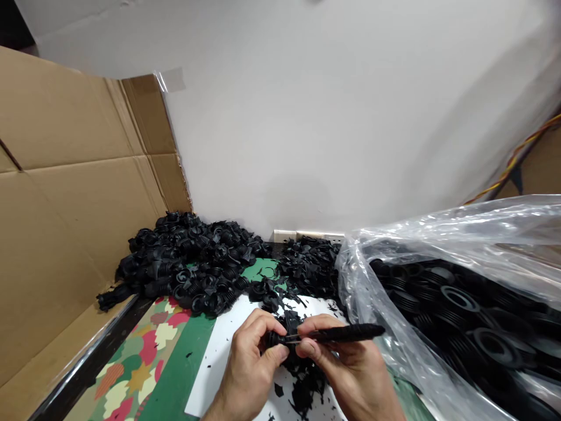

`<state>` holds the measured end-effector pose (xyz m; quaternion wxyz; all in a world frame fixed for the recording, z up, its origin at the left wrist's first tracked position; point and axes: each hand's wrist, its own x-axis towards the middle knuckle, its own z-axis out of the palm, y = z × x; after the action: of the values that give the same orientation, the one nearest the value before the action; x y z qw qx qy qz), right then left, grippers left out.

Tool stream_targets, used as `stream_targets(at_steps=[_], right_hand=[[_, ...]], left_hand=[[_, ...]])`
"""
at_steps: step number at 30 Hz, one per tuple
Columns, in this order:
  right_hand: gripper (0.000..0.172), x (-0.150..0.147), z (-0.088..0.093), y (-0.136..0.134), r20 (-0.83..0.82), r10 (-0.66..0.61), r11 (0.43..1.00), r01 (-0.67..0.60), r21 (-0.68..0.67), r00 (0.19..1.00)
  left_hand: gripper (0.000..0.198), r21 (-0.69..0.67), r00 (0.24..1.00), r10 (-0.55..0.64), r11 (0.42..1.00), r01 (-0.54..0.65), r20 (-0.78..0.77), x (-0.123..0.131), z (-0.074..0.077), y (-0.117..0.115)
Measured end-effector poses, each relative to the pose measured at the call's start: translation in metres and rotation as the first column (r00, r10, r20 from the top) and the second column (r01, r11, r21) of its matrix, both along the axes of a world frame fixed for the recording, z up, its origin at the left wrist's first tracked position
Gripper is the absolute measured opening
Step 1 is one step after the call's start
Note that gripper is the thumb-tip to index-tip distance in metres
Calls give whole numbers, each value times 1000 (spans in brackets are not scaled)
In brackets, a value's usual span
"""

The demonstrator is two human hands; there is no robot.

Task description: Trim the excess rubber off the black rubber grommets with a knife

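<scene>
My left hand (252, 359) is closed around a small black ribbed rubber part (275, 340), pinched between thumb and fingers and mostly hidden by them. In my right hand (337, 356) is a slim tool with a black-wrapped handle (350, 333). Its thin metal end meets the rubber part; whether it is a blade or tweezers I cannot make out. Both hands are close together over a white sheet (214, 356). Black rubber scraps (307, 392) lie under and between them.
At the back left rises a heap of black ribbed rubber parts (205, 251). Thin black scraps (311, 263) are piled behind my hands. A clear plastic bag (363, 269) of ribbed rubber parts (460, 298) stands right. Cardboard (79, 134) walls the left side; behind is a wall (307, 117).
</scene>
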<state>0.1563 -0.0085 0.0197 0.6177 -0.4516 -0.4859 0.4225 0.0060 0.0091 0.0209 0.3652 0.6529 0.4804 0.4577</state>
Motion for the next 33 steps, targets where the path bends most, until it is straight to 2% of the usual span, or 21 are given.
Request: stream_targets(at_steps=[9,12,14,16,17,18,19,21,23,26,29,33], right_hand=[[12,-4,-3,0,28,14,1000,-14,9,1000],[9,-6,-6,-1,176,-61,980,26,198,983],[14,0,-6,1,317,-161,926,33,375,935],[18,13,-3,6,412,-276,873,47,485,868],[17,20,-1,10,397,-384,848,149,509,834],[12,27,0,13,361,-483,828,283,483,798],[8,33,1,15,335,-521,825,363,434,785],[9,40,1,19,278,-496,863,430,265,823],[16,39,0,19,210,-404,914,386,122,890],[22,33,-2,17,125,-275,961,276,15,953],[25,25,-1,14,34,-154,987,155,-44,988],[25,15,2,10,-92,-91,995,85,-58,992]], left_hand=[[17,5,1000,-9,1000,9,-26,0,3,-2],[13,-14,999,-31,999,30,-18,2,2,-3],[13,-60,999,-46,997,47,21,2,-1,-4],[16,-131,994,-45,990,58,96,3,-4,-4],[17,-167,989,-42,984,66,142,3,-6,-3],[18,-200,981,-41,977,79,187,3,-8,-2],[18,-227,973,-41,969,94,228,3,-10,-1],[18,-253,955,-40,960,119,295,3,-12,0],[16,-261,942,-24,958,118,335,4,-12,2],[17,-261,933,-3,960,104,360,4,-12,2],[20,-253,930,12,964,87,367,4,-12,2],[19,-251,933,38,966,57,357,3,-14,2]])
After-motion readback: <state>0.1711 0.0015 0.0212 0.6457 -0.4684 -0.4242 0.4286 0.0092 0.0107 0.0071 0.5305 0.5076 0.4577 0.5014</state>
